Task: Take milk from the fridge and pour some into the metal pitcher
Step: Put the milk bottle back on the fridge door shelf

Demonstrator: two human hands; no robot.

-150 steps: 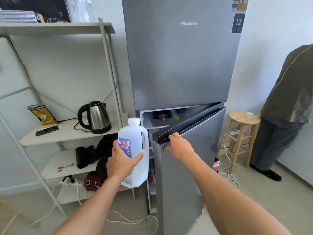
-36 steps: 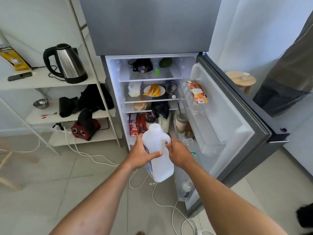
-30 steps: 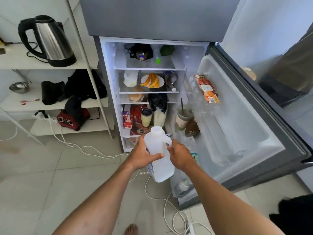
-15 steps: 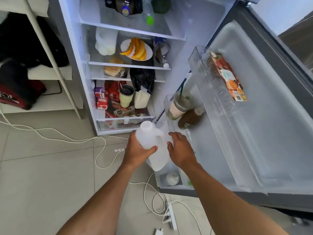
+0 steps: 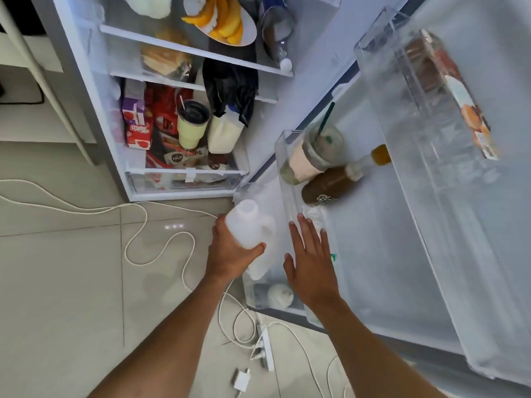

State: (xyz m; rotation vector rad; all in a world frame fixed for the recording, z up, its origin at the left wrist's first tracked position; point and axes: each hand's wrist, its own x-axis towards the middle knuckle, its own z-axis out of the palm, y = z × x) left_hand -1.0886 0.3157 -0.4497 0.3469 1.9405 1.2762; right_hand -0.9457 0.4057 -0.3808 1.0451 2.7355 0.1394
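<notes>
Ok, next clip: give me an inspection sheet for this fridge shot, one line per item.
Surface: tiled floor; fridge door stands open.
Job's things: milk jug, capped and upright, lower part at the lowest door bin; metal pitcher not in view.
Clutter: iced drink cup and brown bottle on the door shelf; plate of orange slices and tumbler inside.
Grippers: left hand grips the jug near its top; right hand is open beside it, holding nothing.
Cables: white cables loop over the floor, with a power strip.
Surroundings: white shelf leg left of the fridge.
</notes>
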